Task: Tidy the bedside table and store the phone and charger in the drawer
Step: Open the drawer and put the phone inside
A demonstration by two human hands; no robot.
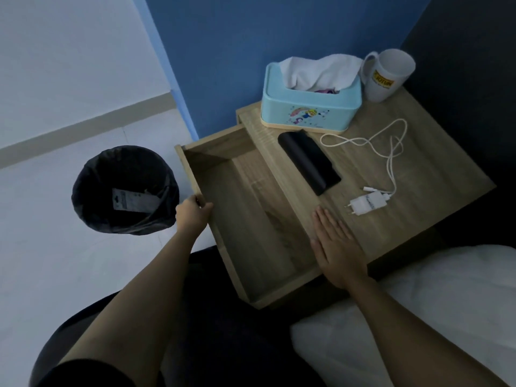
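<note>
Fingers [325, 223] of the right hand [336, 248] are held straight and pressed together, laid flat, palm down, on the near front edge of the table [435, 174], with nothing gripped. Fingers of the left hand [192, 213] are curled over the front panel of the drawer [251, 216] at its left corner; their tips are hidden behind the panel, so the exact grip cannot be told. Drawer: light wood, pulled well out, interior seen bare. Phone [308, 162]: dark, lying flat on the tabletop just beside the drawer opening, between the tissue box [310, 107] and the right hand, touched by neither hand. Charger [364, 206]: white plug with two pins, lying on the tabletop near the right fingertips but apart from them. Cable [371, 141]: white, loosely looped across the tabletop behind the charger, one end attached to the plug and the other lying just beside it. Tissue box: pale blue with a cartoon print, placed at the back of the table against the blue wall [251, 37], with a white cloth [318, 71] bunched in its top opening. Mug [388, 75]: white, with a yellow label, standing upright at the back right corner, just beside the box. Bin [125, 188]: round, lined with a black bag, set on the pale floor left of the drawer, with a scrap of printed paper inside. Pillow [435, 317]: white, seen at lower right beneath the right forearm.
</note>
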